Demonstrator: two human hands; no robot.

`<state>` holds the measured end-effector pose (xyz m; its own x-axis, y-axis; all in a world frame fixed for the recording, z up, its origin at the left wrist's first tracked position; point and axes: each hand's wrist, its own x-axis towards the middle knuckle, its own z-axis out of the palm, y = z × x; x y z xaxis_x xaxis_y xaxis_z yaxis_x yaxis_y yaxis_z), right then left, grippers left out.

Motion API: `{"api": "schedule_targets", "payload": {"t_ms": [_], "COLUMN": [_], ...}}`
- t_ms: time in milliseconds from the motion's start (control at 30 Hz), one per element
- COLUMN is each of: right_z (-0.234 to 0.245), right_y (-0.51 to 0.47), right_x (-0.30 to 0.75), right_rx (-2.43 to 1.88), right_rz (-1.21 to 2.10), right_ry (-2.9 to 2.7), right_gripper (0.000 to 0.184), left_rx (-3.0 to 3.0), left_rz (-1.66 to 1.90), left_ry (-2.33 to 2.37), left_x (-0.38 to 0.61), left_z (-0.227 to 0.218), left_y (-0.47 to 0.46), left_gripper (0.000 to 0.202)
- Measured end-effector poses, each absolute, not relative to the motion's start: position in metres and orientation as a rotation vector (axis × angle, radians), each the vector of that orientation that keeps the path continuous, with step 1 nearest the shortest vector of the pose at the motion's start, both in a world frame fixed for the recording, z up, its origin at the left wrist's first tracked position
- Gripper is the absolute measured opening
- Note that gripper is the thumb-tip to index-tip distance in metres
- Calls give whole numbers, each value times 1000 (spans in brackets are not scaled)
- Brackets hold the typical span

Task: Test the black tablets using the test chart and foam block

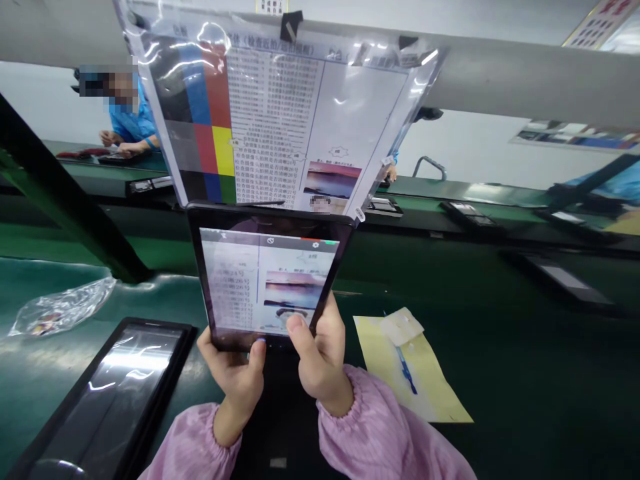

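Observation:
I hold a black tablet [270, 280] upright in front of me with both hands. My left hand [234, 367] grips its lower left corner, thumb on the bottom bezel. My right hand [320, 353] wraps the lower right edge, thumb resting on the lit screen. The screen displays a camera picture of the laminated test chart [280, 120] that hangs just behind the tablet, with colour blocks, text columns and a sunset photo. Both my sleeves are pink.
A second black tablet [115, 393] lies on the green belt at lower left, beside a crumpled plastic bag [63, 308]. A yellow sheet with a blue pen [407, 363] lies to the right. More tablets [470, 215] sit on the far line. A person in blue [127, 120] works at back left.

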<state>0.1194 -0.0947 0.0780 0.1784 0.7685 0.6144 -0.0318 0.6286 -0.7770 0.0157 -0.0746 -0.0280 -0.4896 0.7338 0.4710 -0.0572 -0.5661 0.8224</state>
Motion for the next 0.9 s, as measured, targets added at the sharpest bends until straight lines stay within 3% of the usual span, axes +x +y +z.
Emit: {"api": "schedule_targets", "payload": {"t_ms": [267,600,900], "right_z": [78,78,80], "right_y": [-94,-96,-97], "right_x": [120,120,120], "right_rx": [-695,-725,-765], "right_rz": [633,644,650], "right_ry": [-1285,-1279,-1274], "right_gripper": [30,29,29], "left_rx": [1097,1015,996], "left_rz": [2072,2070,2032], "left_ry": [910,908,996], "left_x": [16,19,20], "left_z": [-31,-20,-18], "left_y": [-76,-76,-77], "left_gripper": [72,55,58]}}
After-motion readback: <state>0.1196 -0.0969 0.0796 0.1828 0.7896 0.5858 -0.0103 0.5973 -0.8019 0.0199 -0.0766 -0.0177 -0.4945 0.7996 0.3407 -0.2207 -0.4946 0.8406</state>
